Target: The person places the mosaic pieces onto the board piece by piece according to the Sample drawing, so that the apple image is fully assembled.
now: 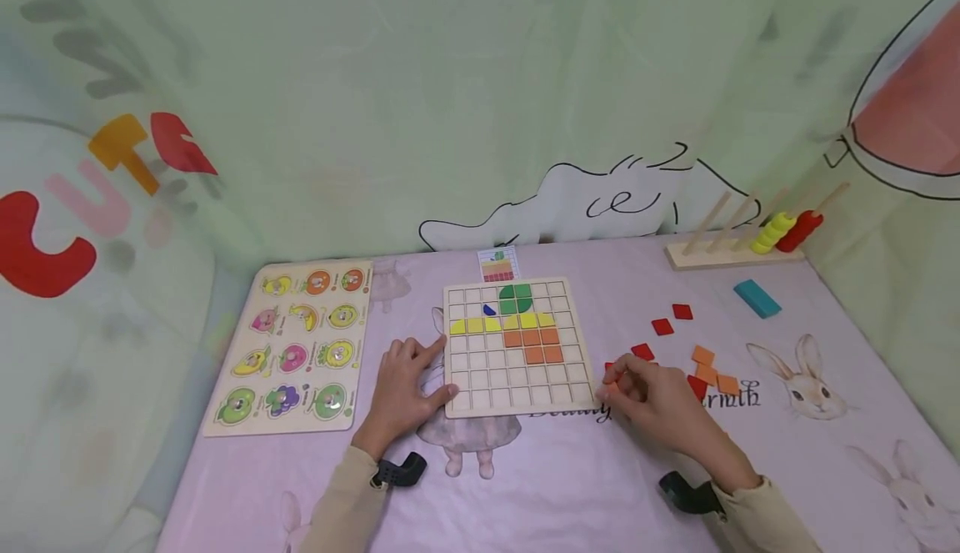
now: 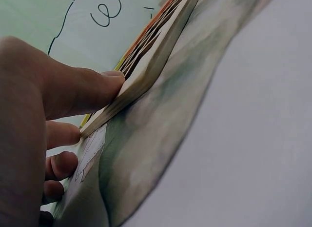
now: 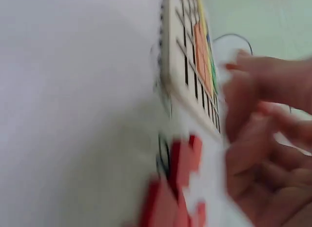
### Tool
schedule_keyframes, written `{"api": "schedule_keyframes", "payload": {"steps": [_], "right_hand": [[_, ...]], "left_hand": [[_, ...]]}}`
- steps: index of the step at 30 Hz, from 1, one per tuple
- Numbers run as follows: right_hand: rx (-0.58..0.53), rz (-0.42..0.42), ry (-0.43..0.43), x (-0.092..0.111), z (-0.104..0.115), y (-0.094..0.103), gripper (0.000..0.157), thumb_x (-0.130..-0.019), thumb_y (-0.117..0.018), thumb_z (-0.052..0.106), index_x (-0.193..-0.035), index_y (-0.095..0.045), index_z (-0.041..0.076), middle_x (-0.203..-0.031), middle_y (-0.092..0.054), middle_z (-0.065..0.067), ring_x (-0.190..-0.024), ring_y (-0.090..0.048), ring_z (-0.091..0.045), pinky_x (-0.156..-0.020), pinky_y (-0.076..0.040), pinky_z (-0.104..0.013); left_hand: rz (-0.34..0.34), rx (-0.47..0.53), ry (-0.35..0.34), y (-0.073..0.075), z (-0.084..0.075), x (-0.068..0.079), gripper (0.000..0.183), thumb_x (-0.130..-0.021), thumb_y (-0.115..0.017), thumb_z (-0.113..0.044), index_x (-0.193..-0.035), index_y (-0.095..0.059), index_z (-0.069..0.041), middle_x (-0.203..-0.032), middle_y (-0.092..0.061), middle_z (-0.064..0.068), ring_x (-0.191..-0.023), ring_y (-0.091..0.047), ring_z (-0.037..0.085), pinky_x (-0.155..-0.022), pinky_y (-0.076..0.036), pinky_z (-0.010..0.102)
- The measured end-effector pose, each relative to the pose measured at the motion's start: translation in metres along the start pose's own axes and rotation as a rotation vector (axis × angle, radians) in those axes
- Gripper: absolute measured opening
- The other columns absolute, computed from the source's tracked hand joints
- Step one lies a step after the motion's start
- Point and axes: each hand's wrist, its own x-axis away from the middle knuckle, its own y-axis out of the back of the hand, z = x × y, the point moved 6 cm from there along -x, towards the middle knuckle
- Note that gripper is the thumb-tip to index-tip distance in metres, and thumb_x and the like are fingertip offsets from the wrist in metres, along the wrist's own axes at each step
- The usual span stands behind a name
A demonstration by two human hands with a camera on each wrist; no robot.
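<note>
A wooden grid board lies on the table between the hands. It carries green quarter-round pieces, a small blue piece, a row of yellow pieces and several orange square tiles. At the board's left edge, my left hand presses with thumb and index finger, the thumb near the front corner. Just beyond the right front corner is my right hand, its fingertips together on a small orange tile, mostly hidden and blurred in the right wrist view.
Loose red tiles and orange tiles lie right of the board. A picture card sits behind it. On the left is a fruit puzzle board. A peg stand with beads and a teal block are at back right.
</note>
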Motion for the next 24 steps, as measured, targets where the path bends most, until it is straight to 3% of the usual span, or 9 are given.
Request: {"api": "schedule_keyframes", "payload": {"steps": [5,7,12,15,19,24], "right_hand": [[-0.196,-0.179,-0.007,-0.026,0.006,-0.004,0.03,-0.087,-0.088,0.019,-0.112,-0.078,0.007,-0.091,-0.075,-0.008,-0.076,-0.07,-0.012,-0.068,-0.056,-0.017],[-0.252,-0.174,-0.036,-0.036,0.008,-0.01,0.037,-0.087,-0.089,0.02,-0.119,-0.078,0.005,-0.1,-0.077,-0.014,-0.083,-0.074,-0.016,-0.074,-0.056,-0.014],[-0.327,-0.047,-0.072,-0.059,0.018,-0.033,0.045,-0.088,-0.088,0.018,-0.129,-0.074,0.003,-0.114,-0.077,-0.018,-0.096,-0.077,-0.025,-0.082,-0.056,-0.014],[-0.261,0.0,0.015,-0.068,0.032,-0.046,0.041,-0.085,-0.089,0.016,-0.123,-0.077,0.004,-0.109,-0.078,-0.014,-0.092,-0.074,-0.024,-0.079,-0.058,-0.022],[-0.093,0.051,0.131,-0.071,0.052,-0.062,0.037,-0.081,-0.093,0.015,-0.116,-0.081,0.008,-0.104,-0.073,-0.006,-0.091,-0.063,-0.02,-0.078,-0.054,-0.031],[0.037,0.099,0.104,-0.074,0.058,-0.077,0.039,-0.078,-0.095,0.018,-0.115,-0.082,0.015,-0.102,-0.061,-0.004,-0.092,-0.053,-0.019,-0.075,-0.045,-0.031]], "left_hand": [[-0.006,0.001,-0.006,-0.003,0.002,0.0,0.074,-0.083,-0.08,-0.047,-0.148,-0.064,-0.016,-0.096,-0.054,0.003,-0.087,-0.037,0.016,-0.08,-0.032,0.036],[-0.006,0.005,-0.008,-0.003,0.002,0.0,0.075,-0.082,-0.08,-0.047,-0.148,-0.064,-0.016,-0.096,-0.055,0.002,-0.087,-0.037,0.016,-0.08,-0.032,0.036],[-0.019,0.001,-0.007,-0.003,0.003,0.001,0.075,-0.081,-0.082,-0.046,-0.147,-0.065,-0.016,-0.095,-0.055,0.002,-0.087,-0.037,0.015,-0.079,-0.032,0.035],[-0.012,-0.004,0.001,-0.003,0.002,0.0,0.074,-0.082,-0.082,-0.046,-0.148,-0.065,-0.016,-0.095,-0.054,0.001,-0.087,-0.037,0.015,-0.08,-0.031,0.035],[-0.005,-0.002,0.009,-0.002,0.002,0.0,0.074,-0.082,-0.081,-0.046,-0.148,-0.065,-0.016,-0.096,-0.055,0.002,-0.088,-0.037,0.015,-0.08,-0.031,0.035],[-0.007,0.016,0.008,0.0,0.002,-0.001,0.074,-0.082,-0.081,-0.046,-0.148,-0.065,-0.015,-0.096,-0.055,0.002,-0.088,-0.037,0.016,-0.081,-0.032,0.036]]}}
